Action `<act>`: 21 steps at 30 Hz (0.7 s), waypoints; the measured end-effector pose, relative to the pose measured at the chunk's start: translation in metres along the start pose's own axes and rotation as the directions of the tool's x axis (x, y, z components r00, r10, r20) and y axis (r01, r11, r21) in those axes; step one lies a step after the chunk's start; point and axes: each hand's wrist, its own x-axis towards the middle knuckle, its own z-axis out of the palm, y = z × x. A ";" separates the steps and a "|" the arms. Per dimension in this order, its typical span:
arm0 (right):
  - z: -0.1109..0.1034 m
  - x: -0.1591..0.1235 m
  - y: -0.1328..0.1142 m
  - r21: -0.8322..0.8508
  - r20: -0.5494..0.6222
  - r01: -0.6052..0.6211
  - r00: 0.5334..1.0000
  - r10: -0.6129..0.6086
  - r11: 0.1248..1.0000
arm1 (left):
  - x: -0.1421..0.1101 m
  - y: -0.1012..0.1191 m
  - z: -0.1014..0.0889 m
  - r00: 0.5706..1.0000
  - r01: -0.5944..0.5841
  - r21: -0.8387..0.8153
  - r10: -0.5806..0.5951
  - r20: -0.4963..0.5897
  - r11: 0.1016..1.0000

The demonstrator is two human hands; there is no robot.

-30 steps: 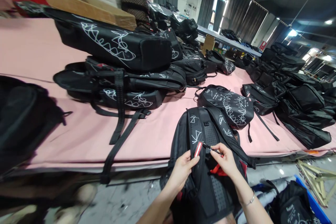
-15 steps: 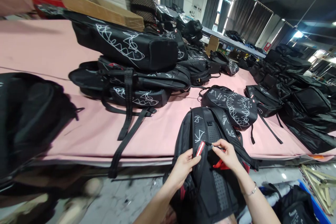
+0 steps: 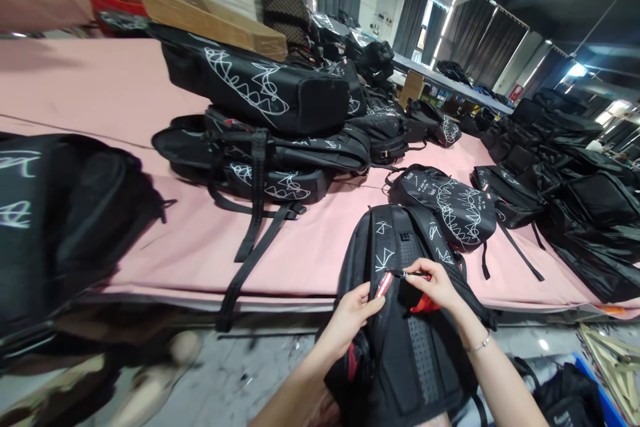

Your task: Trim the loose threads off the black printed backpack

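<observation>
A black backpack (image 3: pixel 434 383) with white line drawings on its straps leans against the table edge, back panel facing me. On one shoulder strap (image 3: pixel 383 237) sits a red-and-white label (image 3: pixel 385 284). My left hand (image 3: pixel 354 313) pinches the strap at that label, thumb on top. Between the fingers of my right hand (image 3: pixel 439 285) is a slim dark tool (image 3: pixel 411 275), its tip at the label's upper end. Whether it is a seam ripper or small snips, I cannot tell. Red fabric (image 3: pixel 425 305) shows below my right hand.
Stacked black backpacks (image 3: pixel 250 160) lie on the pink-covered table (image 3: pixel 165 260). Another patterned backpack (image 3: pixel 445 203) lies just beyond mine. More bags (image 3: pixel 585 193) are heaped at right. A dark bag (image 3: pixel 75 213) stands at left. A blue bin (image 3: pixel 603 390) holds bags on the floor.
The whole view has shifted slightly, so everything sits a little further right. Both hands keep their places at the label, and the tool's tip stays beside it.
</observation>
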 end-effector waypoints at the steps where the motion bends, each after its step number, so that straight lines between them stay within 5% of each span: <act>1: 0.000 0.002 0.002 0.016 0.001 0.001 1.000 -0.001 1.000 | -0.001 0.001 0.000 1.000 -0.010 -0.012 0.009 -0.008 1.000; 8: -0.021 0.025 -0.001 0.019 0.120 -0.019 0.993 0.017 1.000 | -0.009 0.012 0.006 0.994 -0.037 -0.178 0.019 -0.104 0.983; 12: -0.030 0.038 -0.012 -0.027 0.200 0.003 0.980 0.002 1.000 | -0.008 0.022 -0.002 0.981 -0.109 -0.021 0.104 -0.164 0.994; 21: -0.016 0.068 -0.015 -0.047 0.403 0.013 0.915 0.007 0.999 | -0.011 0.026 -0.027 0.993 -0.089 0.122 0.097 -0.065 0.989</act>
